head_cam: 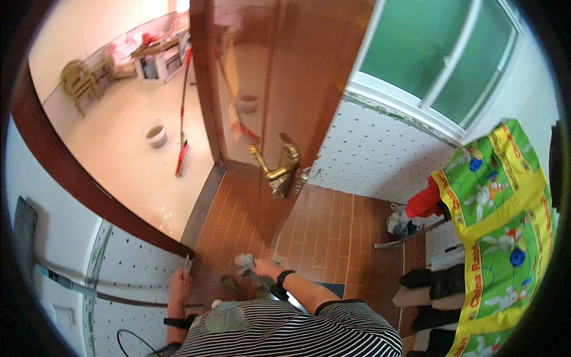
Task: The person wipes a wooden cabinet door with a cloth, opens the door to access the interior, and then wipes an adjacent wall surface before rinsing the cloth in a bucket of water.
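My right hand (266, 267), low in front of my striped shirt, is closed on a crumpled greyish cloth (244, 263). The cloth hangs above the brown tiled floor, and blur hides its finer detail. Over on the left, my left hand (180, 285) grips a thin, pale, pointed tool (187, 262) whose exact kind is unclear. This tool points up close to the lower end of the dark red door frame (147, 221). Ahead stands a glossy reddish-brown door (294, 80), swung inward, with a gold lever handle (279, 173) at its edge.
Through the doorway are a bucket (155, 135), a red long-handled floor squeegee or mop (181, 158) and a wooden chair (79, 82). Hanging clothes under a green-yellow printed cover (499, 232) line the right. A long-handled brush (26, 232) leans at the left wall. A sliding window (415, 49) is beyond.
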A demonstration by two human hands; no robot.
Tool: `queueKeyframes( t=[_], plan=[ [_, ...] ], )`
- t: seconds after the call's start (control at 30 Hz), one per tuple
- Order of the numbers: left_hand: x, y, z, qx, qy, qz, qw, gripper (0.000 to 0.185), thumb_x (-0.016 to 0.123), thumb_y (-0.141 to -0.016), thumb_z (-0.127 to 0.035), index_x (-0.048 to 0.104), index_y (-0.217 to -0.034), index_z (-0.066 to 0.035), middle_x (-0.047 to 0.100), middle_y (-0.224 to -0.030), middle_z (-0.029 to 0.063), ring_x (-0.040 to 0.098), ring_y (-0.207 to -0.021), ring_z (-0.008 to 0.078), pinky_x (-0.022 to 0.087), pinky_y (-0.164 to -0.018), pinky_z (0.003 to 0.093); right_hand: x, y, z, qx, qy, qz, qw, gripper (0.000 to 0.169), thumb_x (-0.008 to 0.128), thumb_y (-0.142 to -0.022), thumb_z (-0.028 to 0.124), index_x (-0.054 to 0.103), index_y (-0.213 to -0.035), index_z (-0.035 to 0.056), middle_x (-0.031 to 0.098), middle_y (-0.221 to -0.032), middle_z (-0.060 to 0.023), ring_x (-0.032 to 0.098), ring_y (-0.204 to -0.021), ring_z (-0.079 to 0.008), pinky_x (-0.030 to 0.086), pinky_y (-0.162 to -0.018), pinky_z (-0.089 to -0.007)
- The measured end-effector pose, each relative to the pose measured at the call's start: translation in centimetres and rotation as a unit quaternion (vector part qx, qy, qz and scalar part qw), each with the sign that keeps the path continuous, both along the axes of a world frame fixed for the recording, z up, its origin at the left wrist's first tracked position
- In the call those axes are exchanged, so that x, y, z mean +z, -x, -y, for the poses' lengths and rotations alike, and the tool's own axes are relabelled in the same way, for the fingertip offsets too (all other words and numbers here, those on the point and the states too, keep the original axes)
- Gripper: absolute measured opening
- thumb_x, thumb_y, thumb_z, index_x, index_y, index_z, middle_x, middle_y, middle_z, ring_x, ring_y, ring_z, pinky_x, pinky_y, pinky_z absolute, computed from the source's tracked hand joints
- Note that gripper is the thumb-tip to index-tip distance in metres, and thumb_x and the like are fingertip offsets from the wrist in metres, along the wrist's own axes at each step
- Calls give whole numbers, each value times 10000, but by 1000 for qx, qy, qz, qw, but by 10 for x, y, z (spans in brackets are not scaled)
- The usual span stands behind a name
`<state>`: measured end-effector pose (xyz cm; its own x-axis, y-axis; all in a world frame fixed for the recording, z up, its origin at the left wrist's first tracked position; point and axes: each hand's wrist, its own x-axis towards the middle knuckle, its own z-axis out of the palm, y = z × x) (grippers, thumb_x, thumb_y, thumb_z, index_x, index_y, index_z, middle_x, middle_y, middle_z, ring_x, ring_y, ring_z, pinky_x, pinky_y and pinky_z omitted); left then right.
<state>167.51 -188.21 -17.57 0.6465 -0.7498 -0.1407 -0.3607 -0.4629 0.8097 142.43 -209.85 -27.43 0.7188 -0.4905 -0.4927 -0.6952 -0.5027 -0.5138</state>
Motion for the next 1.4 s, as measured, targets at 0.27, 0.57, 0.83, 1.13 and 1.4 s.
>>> queueKeyframes(
  t=[0.27,0.57,0.83,1.13,1.4],
  plan=[
    [64,-40,86,-13,-39,50,998,236,483,-853,-222,505,-808,9,527,-748,258,539,-729,409,422,-605,421,16,-79,55,27,26,-42,998,374,527,-790,257,598,-974,-61,602,-977,-248,577,-905,-386,461,-805,-464],
    [35,-143,131,-26,-81,102,991,188,474,-871,-227,517,-892,-45,531,-932,179,535,-857,394,438,-714,464,6,-173,124,65,9,-148,987,425,540,-782,253,567,-1095,-33,570,-1075,-249,532,-998,-403,374,-935,-479],
    [48,-226,150,112,-76,154,979,161,479,-873,-174,492,-878,-14,509,-916,211,505,-847,417,425,-711,456,13,-263,160,106,35,-153,982,414,521,-807,227,533,-1132,-29,558,-1102,-233,530,-995,-378,430,-870,-467],
    [28,-244,142,165,12,123,979,123,485,-847,-103,484,-896,10,477,-907,232,477,-861,422,410,-751,450,21,-350,224,106,98,-160,976,469,499,-853,265,463,-1229,-14,483,-1237,-201,458,-1129,-353,349,-971,-455],
    [43,-253,134,89,50,46,994,185,478,-885,-165,485,-881,20,500,-831,179,502,-766,336,417,-687,384,29,-425,306,50,76,-114,989,488,501,-872,319,456,-1220,-19,462,-1252,-211,452,-1135,-356,385,-942,-449]
  ],
)
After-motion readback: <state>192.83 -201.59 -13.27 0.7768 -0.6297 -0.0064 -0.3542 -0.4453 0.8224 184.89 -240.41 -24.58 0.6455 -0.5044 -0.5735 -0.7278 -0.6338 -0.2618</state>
